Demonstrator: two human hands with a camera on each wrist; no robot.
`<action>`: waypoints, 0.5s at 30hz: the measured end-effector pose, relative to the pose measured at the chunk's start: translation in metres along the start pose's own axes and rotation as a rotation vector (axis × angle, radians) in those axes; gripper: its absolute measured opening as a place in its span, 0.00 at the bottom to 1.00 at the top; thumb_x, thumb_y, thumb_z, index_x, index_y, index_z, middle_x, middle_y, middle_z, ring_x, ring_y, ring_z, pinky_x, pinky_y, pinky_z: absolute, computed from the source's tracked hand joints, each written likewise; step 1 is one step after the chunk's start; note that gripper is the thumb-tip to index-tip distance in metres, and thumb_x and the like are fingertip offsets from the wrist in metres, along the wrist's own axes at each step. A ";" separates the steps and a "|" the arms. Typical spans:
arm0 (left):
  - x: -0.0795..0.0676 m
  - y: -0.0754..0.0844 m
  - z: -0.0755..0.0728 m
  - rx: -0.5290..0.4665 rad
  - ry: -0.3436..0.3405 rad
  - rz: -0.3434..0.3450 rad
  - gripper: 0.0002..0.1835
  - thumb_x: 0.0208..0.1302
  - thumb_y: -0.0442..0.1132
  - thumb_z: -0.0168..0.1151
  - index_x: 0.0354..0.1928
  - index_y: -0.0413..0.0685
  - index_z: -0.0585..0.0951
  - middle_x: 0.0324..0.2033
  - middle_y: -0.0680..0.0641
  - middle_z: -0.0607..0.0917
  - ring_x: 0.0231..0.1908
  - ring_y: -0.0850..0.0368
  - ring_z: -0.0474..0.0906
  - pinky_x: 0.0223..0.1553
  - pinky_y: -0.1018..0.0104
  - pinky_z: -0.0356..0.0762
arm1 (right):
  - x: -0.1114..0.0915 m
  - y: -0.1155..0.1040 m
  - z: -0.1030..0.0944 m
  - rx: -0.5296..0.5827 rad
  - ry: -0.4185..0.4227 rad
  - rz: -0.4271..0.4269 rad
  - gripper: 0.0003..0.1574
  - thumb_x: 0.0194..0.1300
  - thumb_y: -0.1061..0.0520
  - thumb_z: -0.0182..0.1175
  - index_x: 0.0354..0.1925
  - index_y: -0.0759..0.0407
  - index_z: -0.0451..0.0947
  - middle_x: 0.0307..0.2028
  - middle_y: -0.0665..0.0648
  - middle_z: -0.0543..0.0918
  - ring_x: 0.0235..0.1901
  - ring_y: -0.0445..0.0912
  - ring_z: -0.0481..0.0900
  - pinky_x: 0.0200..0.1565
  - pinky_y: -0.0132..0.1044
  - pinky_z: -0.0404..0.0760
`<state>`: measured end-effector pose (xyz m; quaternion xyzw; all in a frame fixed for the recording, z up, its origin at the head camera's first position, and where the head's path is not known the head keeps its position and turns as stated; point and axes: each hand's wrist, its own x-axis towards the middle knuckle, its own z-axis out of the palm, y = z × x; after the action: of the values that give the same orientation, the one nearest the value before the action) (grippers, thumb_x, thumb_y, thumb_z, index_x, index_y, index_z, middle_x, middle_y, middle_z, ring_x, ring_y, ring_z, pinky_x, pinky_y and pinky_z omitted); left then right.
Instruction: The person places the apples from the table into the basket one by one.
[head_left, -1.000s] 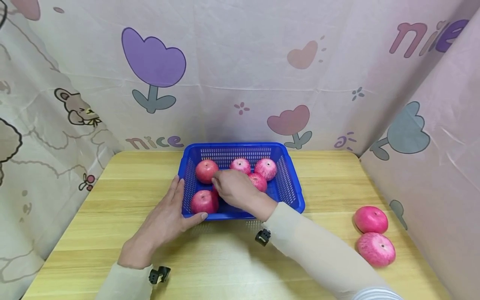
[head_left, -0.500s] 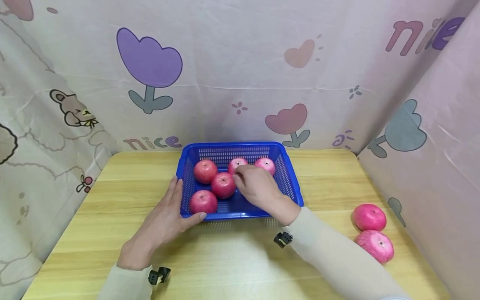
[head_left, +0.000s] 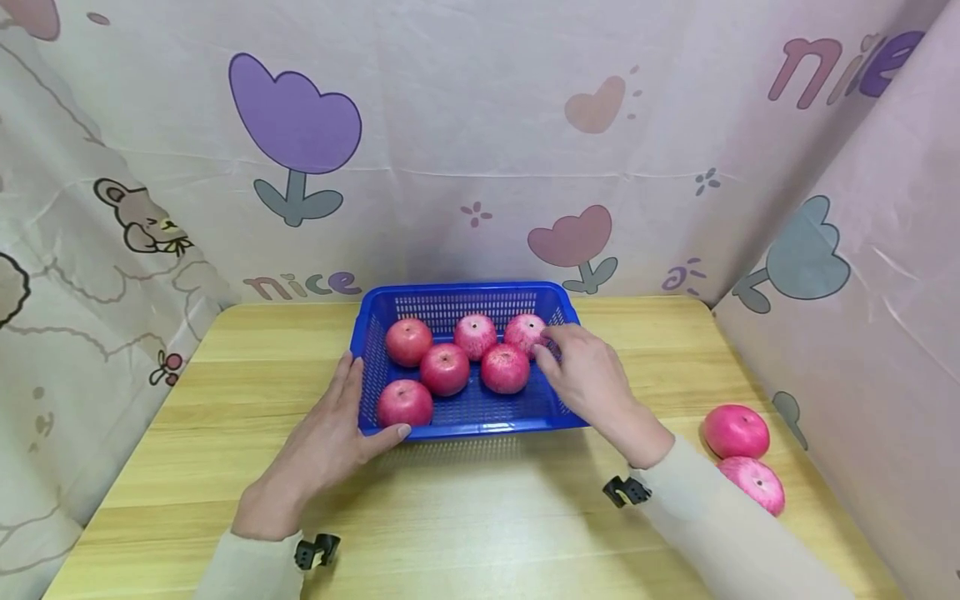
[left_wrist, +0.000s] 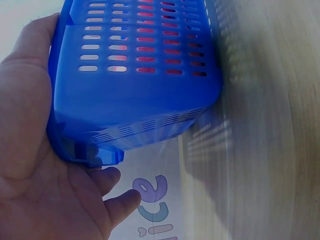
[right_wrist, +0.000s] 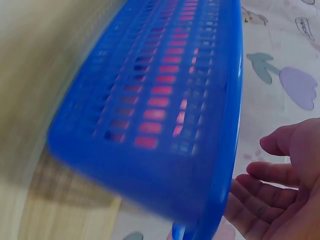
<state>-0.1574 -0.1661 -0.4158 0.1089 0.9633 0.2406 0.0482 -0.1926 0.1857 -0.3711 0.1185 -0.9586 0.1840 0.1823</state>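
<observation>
A blue plastic basket (head_left: 480, 429) with slotted walls stands on the table, several red-pink apples (head_left: 445, 369) inside it. My left hand (head_left: 327, 433) rests against the basket's front left corner, thumb along the front rim and fingers fairly straight on the left rim. In the left wrist view, the palm lies against the blue rim (left_wrist: 57, 110). Over the basket's right side is my right hand (head_left: 588, 375), fingers loosely bent with nothing in them. Its fingertips are close to the striped apple (head_left: 525, 333) at the back right; contact cannot be told.
To the right on the wooden table (head_left: 480, 533), a pink apple (head_left: 737, 431) and a striped apple (head_left: 753, 483) lie together, the latter partly hidden by my right sleeve (head_left: 712, 500). A patterned curtain (head_left: 450, 125) hangs close behind and at both sides.
My right hand has moved rightward from the middle of the basket to its right side, uncovering the middle apples. The left hand has stayed at its corner.
</observation>
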 end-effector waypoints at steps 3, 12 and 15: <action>0.000 0.000 0.001 -0.002 0.001 0.002 0.70 0.64 0.78 0.59 0.84 0.38 0.35 0.85 0.40 0.30 0.79 0.23 0.49 0.74 0.28 0.57 | -0.009 0.014 -0.008 -0.009 -0.025 0.056 0.23 0.76 0.49 0.62 0.57 0.65 0.84 0.55 0.66 0.87 0.56 0.63 0.86 0.55 0.61 0.85; 0.000 -0.001 0.001 0.000 0.001 0.003 0.70 0.63 0.80 0.57 0.84 0.39 0.35 0.85 0.40 0.30 0.79 0.23 0.49 0.74 0.28 0.57 | -0.036 0.058 -0.034 -0.062 -0.023 0.165 0.27 0.77 0.49 0.60 0.61 0.68 0.81 0.57 0.71 0.85 0.51 0.65 0.86 0.49 0.66 0.84; 0.001 -0.001 0.000 -0.001 -0.001 -0.001 0.70 0.63 0.81 0.56 0.84 0.39 0.35 0.85 0.40 0.30 0.79 0.23 0.49 0.74 0.27 0.57 | -0.042 0.072 -0.043 -0.086 -0.038 0.198 0.29 0.77 0.48 0.59 0.63 0.69 0.79 0.59 0.73 0.83 0.55 0.68 0.84 0.52 0.69 0.82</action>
<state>-0.1580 -0.1665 -0.4164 0.1083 0.9633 0.2408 0.0489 -0.1628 0.2745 -0.3728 0.0188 -0.9759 0.1574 0.1499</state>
